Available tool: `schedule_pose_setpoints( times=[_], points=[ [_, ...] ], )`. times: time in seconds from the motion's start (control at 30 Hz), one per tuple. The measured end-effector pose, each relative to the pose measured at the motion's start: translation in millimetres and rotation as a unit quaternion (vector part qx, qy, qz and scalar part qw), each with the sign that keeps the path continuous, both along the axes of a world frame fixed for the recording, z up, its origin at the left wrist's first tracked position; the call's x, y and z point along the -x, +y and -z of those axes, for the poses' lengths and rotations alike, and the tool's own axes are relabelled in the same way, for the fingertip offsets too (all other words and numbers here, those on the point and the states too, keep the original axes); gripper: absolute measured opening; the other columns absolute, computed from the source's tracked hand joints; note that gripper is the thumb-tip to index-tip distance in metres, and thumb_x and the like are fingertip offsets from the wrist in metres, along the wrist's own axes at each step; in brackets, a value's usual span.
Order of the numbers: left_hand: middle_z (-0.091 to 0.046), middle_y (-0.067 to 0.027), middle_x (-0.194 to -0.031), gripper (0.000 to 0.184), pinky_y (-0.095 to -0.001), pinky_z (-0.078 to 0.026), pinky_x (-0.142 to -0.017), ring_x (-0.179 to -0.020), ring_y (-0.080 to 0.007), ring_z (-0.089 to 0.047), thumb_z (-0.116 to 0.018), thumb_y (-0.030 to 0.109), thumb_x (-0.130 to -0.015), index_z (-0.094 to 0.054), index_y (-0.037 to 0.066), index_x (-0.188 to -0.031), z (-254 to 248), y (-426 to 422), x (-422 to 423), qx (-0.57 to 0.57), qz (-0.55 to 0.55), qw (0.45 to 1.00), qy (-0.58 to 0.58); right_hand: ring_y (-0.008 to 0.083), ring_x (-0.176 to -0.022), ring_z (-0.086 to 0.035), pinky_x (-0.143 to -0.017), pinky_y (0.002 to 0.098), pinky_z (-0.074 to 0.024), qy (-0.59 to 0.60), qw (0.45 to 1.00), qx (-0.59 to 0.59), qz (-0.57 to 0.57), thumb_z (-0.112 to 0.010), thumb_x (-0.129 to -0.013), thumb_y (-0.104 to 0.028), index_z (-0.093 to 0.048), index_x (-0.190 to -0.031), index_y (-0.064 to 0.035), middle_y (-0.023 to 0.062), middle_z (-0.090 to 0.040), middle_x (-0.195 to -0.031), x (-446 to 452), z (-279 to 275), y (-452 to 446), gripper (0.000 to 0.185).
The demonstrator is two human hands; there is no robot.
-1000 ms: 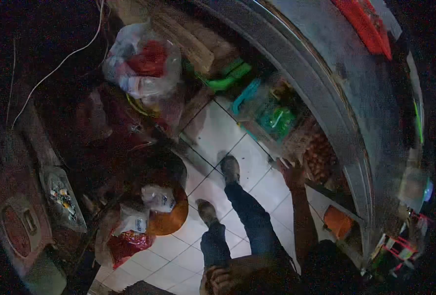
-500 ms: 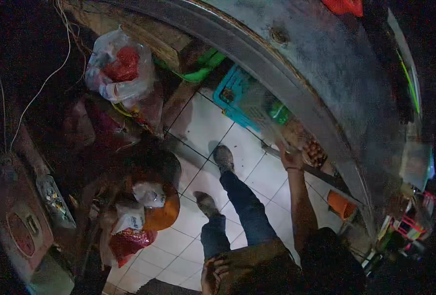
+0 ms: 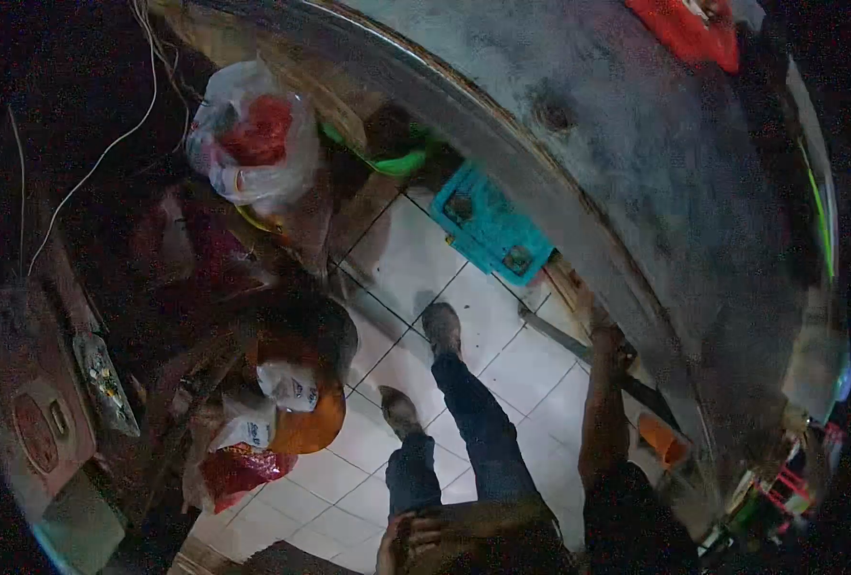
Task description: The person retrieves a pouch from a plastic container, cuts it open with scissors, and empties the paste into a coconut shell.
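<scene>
My right hand [image 3: 606,343] is under the edge of the grey counter [image 3: 627,192], the forearm stretched forward. Its fingers are dark and blurred, so I cannot tell their grip. Ahead of it and to the left, a turquoise plastic crate [image 3: 500,213] sits partly beneath the counter. My left hand [image 3: 412,539] lies low against my lap, fingers curled together beside brownish cloth. What they hold, if anything, is hidden.
An orange container [image 3: 662,441] lies right of my forearm. Left of my legs are an orange round thing [image 3: 315,426], white packets [image 3: 287,385] and a red bag [image 3: 238,474]. A clear plastic bag [image 3: 253,134] with red contents hangs further off. White floor tiles [image 3: 387,240] lie underfoot.
My right hand has moved further right in view and into shadow under the counter. The crate now shows more plainly; the brown round items near the hand no longer show. The view has shifted slightly.
</scene>
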State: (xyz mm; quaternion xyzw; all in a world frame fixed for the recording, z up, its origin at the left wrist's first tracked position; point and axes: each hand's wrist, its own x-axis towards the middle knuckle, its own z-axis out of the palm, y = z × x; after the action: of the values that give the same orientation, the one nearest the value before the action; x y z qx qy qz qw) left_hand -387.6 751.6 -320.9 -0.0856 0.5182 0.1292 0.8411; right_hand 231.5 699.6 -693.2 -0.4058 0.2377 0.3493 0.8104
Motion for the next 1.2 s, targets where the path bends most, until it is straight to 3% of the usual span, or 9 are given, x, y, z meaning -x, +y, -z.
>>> schedule_pose_setpoints(
  times=[0.33, 0.6, 0.67, 0.7, 0.77, 0.9, 1.0, 1.13, 1.2],
  points=[
    [-0.050, -0.0162, -0.121, 0.052, -0.0401, -0.048, -0.084, -0.102, -0.0289, -0.055, -0.036, 0.045, -0.094, -0.035, 0.010, -0.133, 28.5, -22.7, 0.6, 0.023, -0.069, 0.997, 0.010, 0.0258, -0.103, -0.050, -0.081, 0.0444, -0.0477, 0.010, 0.999, 0.038, 0.037, -0.057, -0.081, -0.041, -0.048, -0.123, -0.0069, 0.0133, -0.050, -0.116, 22.9, 21.2, 38.3, 0.055],
    [-0.047, -0.0184, -0.123, 0.048, -0.0438, -0.048, -0.085, -0.104, -0.0312, -0.054, -0.033, 0.040, -0.096, -0.033, 0.010, -0.133, 20.5, -24.7, -4.6, 0.050, -0.139, 0.987, -0.067, 0.0275, -0.110, -0.048, -0.089, 0.0465, -0.0457, 0.205, 0.976, 0.075, 0.015, -0.064, -0.075, -0.051, -0.047, -0.122, -0.0064, 0.0117, -0.048, -0.121, 231.3, -45.1, 210.4, 0.067],
    [-0.045, -0.0209, -0.125, 0.046, -0.0461, -0.047, -0.087, -0.105, -0.0341, -0.053, -0.032, 0.038, -0.097, -0.032, 0.011, -0.133, 29.6, -43.4, 4.3, 0.069, -0.102, 0.992, -0.016, 0.0365, -0.112, -0.045, -0.092, 0.0569, -0.0400, 0.133, 0.989, -0.071, 0.014, -0.057, -0.083, -0.033, -0.055, -0.111, -0.0041, 0.0148, -0.047, -0.124, 242.8, -20.0, 236.7, 0.041],
    [-0.044, -0.0217, -0.127, 0.047, -0.0473, -0.046, -0.088, -0.106, -0.0353, -0.052, -0.032, 0.038, -0.096, -0.030, 0.010, -0.134, 36.7, -61.3, 10.6, 0.092, -0.137, 0.985, -0.039, 0.0345, -0.110, -0.047, -0.093, 0.0535, -0.0417, 0.194, 0.979, -0.012, 0.056, -0.063, -0.079, -0.036, -0.059, -0.099, -0.0055, 0.0139, -0.048, -0.120, 234.2, 23.0, 243.6, 0.036],
    [-0.040, -0.0244, -0.130, 0.052, -0.0486, -0.044, -0.092, -0.109, -0.0376, -0.050, -0.031, 0.038, -0.096, -0.025, 0.005, -0.136, 23.0, -47.0, 6.6, 0.067, -0.171, 0.982, -0.046, 0.0339, -0.110, -0.047, -0.093, 0.0524, -0.0419, 0.179, 0.981, -0.003, 0.076, -0.065, -0.078, -0.037, -0.057, -0.101, -0.0064, 0.0134, -0.046, -0.121, 226.2, 86.8, 234.5, 0.039],
    [-0.038, -0.0258, -0.131, 0.057, -0.0477, -0.042, -0.095, -0.111, -0.0382, -0.049, -0.032, 0.039, -0.096, -0.022, 0.001, -0.137, 14.4, -54.7, 30.5, -0.026, -0.084, 0.993, -0.073, 0.0317, -0.111, -0.046, -0.094, 0.0491, -0.0434, 0.153, 0.987, -0.035, 0.021, -0.069, -0.076, -0.039, -0.050, -0.112, -0.0089, 0.0116, -0.046, -0.117, 248.9, 19.2, 258.0, 0.051],
    [-0.035, 0.0026, -0.085, 0.010, -0.0297, -0.027, -0.066, -0.073, -0.0141, -0.031, -0.047, 0.013, -0.093, -0.039, 0.019, -0.095, 11.3, -46.1, 34.7, 0.207, -0.411, 0.869, -0.182, 0.0313, -0.108, -0.052, -0.093, 0.0478, -0.0440, 0.160, 0.986, -0.046, 0.014, -0.067, -0.078, -0.036, -0.054, -0.111, -0.0093, 0.0114, -0.053, -0.118, 253.3, 16.7, 251.5, 0.045],
    [-0.030, 0.0011, -0.083, 0.012, -0.0281, -0.027, -0.061, -0.068, -0.0135, -0.028, -0.030, 0.024, -0.100, -0.038, 0.019, -0.093, 10.2, -54.9, 67.8, 0.187, -0.311, 0.927, -0.091, 0.0293, -0.107, -0.053, -0.091, 0.0453, -0.0451, 0.129, 0.985, -0.114, -0.002, -0.067, -0.078, -0.035, -0.056, -0.111, -0.0107, 0.0117, -0.055, -0.119, 269.8, 39.4, 240.2, 0.042],
    [-0.034, -0.0099, -0.102, 0.023, -0.0347, -0.033, -0.075, -0.085, -0.0231, -0.037, -0.031, 0.031, -0.098, -0.032, 0.011, -0.110, 13.1, -65.8, 93.0, 0.110, -0.230, 0.964, -0.073, 0.0272, -0.105, -0.053, -0.089, 0.0446, -0.0467, 0.160, 0.980, -0.116, 0.010, -0.067, -0.078, -0.035, -0.057, -0.107, -0.0118, 0.0099, -0.056, -0.114, 286.1, 35.0, 230.5, 0.039]
  ],
)
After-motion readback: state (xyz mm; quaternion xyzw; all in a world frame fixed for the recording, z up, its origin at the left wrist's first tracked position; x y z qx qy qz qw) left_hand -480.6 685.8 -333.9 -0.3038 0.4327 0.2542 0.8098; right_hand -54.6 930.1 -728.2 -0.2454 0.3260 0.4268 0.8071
